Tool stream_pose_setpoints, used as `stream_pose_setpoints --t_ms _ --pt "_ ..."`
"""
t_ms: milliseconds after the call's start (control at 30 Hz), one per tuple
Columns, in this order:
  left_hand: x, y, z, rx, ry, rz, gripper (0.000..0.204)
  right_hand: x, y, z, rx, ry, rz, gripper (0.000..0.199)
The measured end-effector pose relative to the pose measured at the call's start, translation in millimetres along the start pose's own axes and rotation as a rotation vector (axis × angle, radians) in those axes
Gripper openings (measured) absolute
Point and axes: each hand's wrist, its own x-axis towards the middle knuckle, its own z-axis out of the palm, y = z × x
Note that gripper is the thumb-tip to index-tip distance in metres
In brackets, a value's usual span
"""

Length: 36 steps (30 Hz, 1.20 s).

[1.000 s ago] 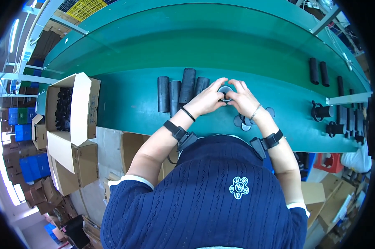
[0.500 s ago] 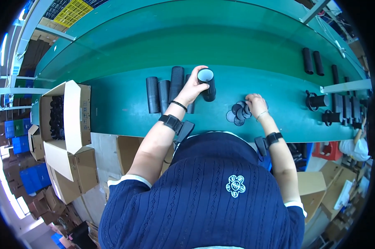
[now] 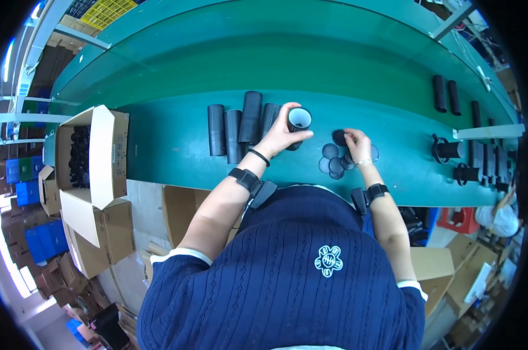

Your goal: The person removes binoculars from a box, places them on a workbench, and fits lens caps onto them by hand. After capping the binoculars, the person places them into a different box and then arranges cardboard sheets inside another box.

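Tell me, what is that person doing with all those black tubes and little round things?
A person stands at a long green table. Their left hand holds a black tube upright, its open end facing up. Their right hand rests on a small pile of black round discs lying on the table. More black tubes lie side by side just left of the held one, and an open cardboard box of dark parts sits at the table's left end.

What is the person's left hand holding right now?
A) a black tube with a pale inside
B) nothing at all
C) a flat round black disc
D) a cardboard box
A: the left hand is wrapped around a black tube whose open end shows a pale inside, while the right hand rests on the flat black discs on the green table.
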Motion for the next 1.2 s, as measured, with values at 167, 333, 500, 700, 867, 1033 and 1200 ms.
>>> stream_pose_setpoints --t_ms 167,333,500,700,867,1033,1200 --pt "-1.7 -8.4 2.5 0.024 -0.134 -0.115 0.065 10.3 6.8 -10.5 0.407 0.194 0.253 0.018" --pt "-7.0 8.7 19.0 0.121 -0.377 0.041 0.064 2.3 -48.2 -22.0 0.899 0.025 0.379 0.021" --pt "-6.5 19.4 21.5 -0.116 -0.440 -0.155 0.062 -2.7 -82.4 -35.0 1.176 -0.228 0.360 0.035" --pt "-9.4 14.5 19.4 -0.190 -0.507 -0.263 0.064 -0.2 -98.0 -42.2 1.371 -0.686 0.327 0.066" --pt "-11.8 1.6 21.6 0.033 -0.293 0.037 0.064 6.4 -110.2 -52.4 1.080 -0.513 0.199 0.064" --pt "-11.9 -9.9 22.8 0.292 -0.268 0.098 0.068 6.1 -149.1 -66.8 0.302 -0.439 -0.122 0.060" --pt "-12.7 -11.6 26.6 0.418 -0.267 0.175 0.067 0.6 -157.5 -58.9 0.028 -0.420 -0.297 0.062"
